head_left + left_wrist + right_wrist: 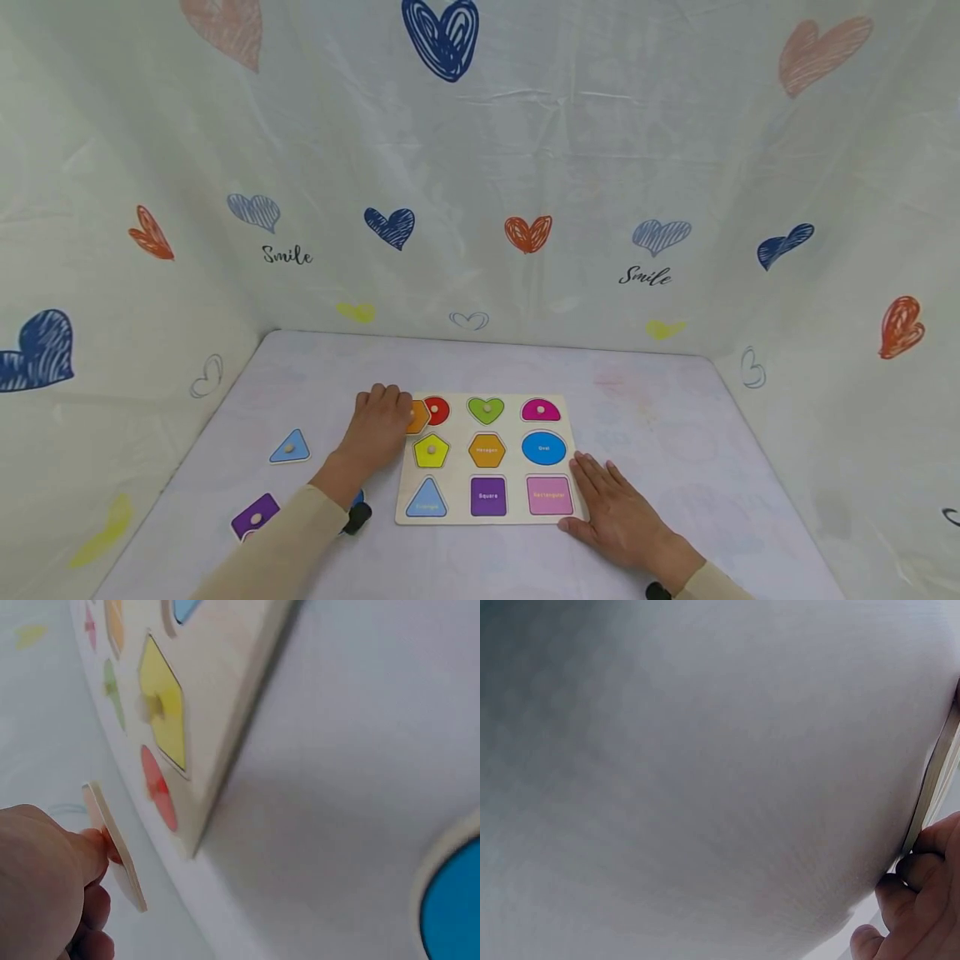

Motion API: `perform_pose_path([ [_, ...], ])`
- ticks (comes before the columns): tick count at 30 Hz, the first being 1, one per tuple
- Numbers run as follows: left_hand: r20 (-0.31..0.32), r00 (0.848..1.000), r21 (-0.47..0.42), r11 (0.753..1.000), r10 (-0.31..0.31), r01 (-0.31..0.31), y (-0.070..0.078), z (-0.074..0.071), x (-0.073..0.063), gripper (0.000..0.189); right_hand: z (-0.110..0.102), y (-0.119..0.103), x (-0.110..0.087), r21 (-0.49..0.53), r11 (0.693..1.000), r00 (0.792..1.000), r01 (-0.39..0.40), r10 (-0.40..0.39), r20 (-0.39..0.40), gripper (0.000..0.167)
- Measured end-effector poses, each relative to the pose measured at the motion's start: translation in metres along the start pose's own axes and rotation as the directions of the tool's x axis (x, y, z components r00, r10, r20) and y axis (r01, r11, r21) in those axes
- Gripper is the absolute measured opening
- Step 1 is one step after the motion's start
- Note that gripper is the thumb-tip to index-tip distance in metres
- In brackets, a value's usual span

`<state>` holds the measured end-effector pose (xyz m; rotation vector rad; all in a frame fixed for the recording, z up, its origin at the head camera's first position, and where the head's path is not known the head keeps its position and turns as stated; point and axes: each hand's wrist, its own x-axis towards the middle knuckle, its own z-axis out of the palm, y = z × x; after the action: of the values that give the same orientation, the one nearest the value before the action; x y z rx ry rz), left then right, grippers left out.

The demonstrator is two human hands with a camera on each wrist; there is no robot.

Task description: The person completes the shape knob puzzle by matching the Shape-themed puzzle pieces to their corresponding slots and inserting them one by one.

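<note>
My left hand (382,421) pinches an orange hexagon puzzle piece (419,417) by its knob, over the far left corner of the wooden shape board (459,514). In the left wrist view the hexagon piece (120,847) is seen edge-on, raised off the table. Knobbed pieces sit in the board: a red circle (438,410), a green heart (486,410), a magenta half circle (541,410) and a yellow pentagon (431,451). Printed names show in the hexagon, oval, triangle, square and rectangle slots. My right hand (618,512) rests with straight fingers against the board's right edge.
A blue triangle piece (290,448) and a purple square piece (255,516) lie on the left of the table. Another blue piece (358,497) is mostly hidden behind my left wrist. A heart-printed curtain (465,167) hangs behind the table.
</note>
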<state>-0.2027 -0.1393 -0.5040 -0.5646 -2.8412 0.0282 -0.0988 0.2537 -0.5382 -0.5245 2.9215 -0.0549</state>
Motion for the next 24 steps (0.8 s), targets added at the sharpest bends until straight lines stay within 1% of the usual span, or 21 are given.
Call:
perform_pose_path([
  [2, 0.010, 1.000, -0.002, 1.000, 0.003, -0.003, 0.006, -0.002, 0.002, 0.035, 0.000, 0.000, 0.000, 0.000, 1.000, 1.000, 0.002, -0.002, -0.003, 0.099],
  [7, 0.062, 0.998, 0.007, 1.000, 0.002, -0.002, 0.019, -0.006, 0.004, 0.037, 0.000, 0.001, 0.000, 0.002, 1.000, 1.000, 0.006, -0.006, -0.005, 0.099],
  [11, 0.083, 0.997, 0.018, 1.000, 0.005, -0.006, 0.028, -0.006, 0.006, 0.039, 0.000, 0.001, 0.000, -0.002, 1.000, 1.000, 0.007, -0.007, -0.007, 0.098],
  [16, 0.068, 0.997, 0.013, 1.000, 0.022, -0.023, 0.039, -0.004, 0.007, 0.037, 0.000, 0.000, -0.001, -0.002, 1.000, 1.000, 0.010, -0.010, -0.012, 0.098],
  [21, 0.053, 0.998, -0.025, 0.999, 0.040, -0.039, 0.050, -0.002, 0.010, 0.038, 0.000, 0.000, 0.000, -0.004, 1.000, 1.000, 0.008, -0.008, -0.009, 0.098],
  [24, 0.045, 0.998, -0.033, 0.998, 0.054, -0.053, 0.057, -0.001, 0.012, 0.036, 0.000, 0.000, 0.000, -0.003, 1.000, 1.000, 0.005, -0.005, -0.004, 0.099],
])
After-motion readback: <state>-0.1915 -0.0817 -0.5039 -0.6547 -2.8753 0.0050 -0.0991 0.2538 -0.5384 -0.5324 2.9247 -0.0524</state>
